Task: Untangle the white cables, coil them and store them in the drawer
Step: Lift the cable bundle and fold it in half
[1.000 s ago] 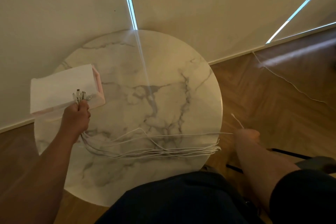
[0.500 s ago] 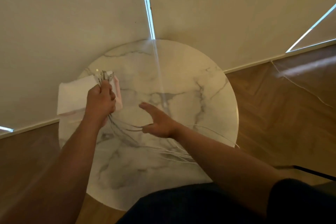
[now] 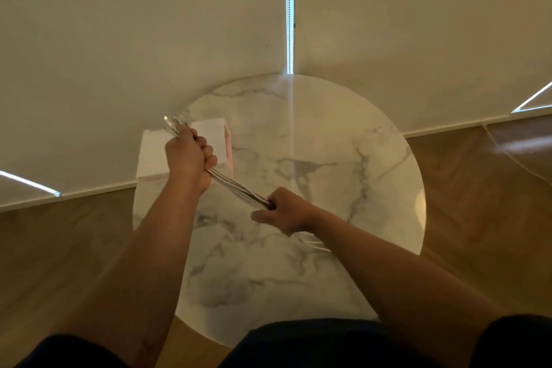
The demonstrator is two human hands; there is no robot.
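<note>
Gripping the white cables (image 3: 239, 190) taut, your left hand (image 3: 189, 158) and right hand (image 3: 283, 213) clench them above the table's (image 3: 343, 158) left side.

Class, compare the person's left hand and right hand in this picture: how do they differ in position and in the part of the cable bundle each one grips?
The left hand is raised farther from the body, over the white box; the right hand sits lower and nearer, over the marble table. The left hand grips the white cables near their connector ends, which stick out above the fist; the right hand grips farther along, with slack trailing behind it. Both are closed around the same bundle, stretched between them.
</note>
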